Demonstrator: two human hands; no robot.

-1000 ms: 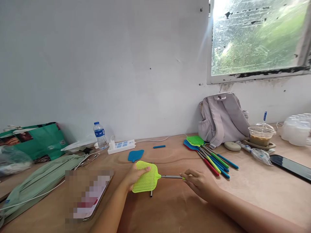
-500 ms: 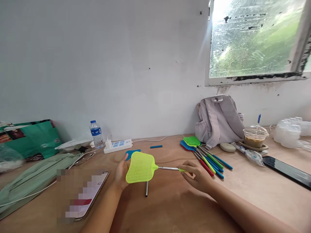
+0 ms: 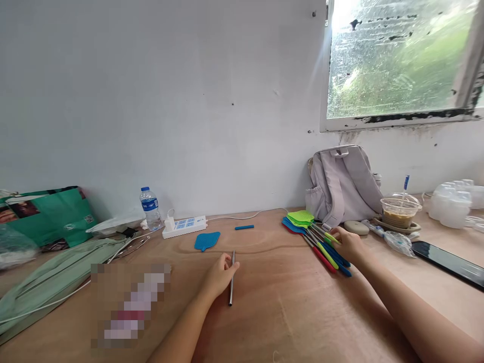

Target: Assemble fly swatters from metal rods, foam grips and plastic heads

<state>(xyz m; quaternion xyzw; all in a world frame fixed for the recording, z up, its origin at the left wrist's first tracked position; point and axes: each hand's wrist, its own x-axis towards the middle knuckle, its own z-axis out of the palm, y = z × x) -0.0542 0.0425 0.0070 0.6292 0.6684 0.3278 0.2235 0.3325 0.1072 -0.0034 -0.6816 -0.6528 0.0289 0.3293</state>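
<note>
My left hand is at a thin metal tube lying on the table, its thumb across the tube and its fingers curled at the tube's left side. My right hand pinches the yellow-green handle of a fly swatter over a pile at the right. In that pile are several fly swatters with red, yellow-green and blue handles; their mesh heads point toward the wall. Beyond my left hand lie a loose blue swatter head and a short blue handle piece.
A power strip and a water bottle stand by the wall. At the left are a green bag, green cloth and a blurred-out patch. A backpack, drink cup and black phone are at the right.
My right hand has carried the yellow-green fly swatter right onto the pile. My left hand has let go of its mesh head and moved right and down to the metal tube.
</note>
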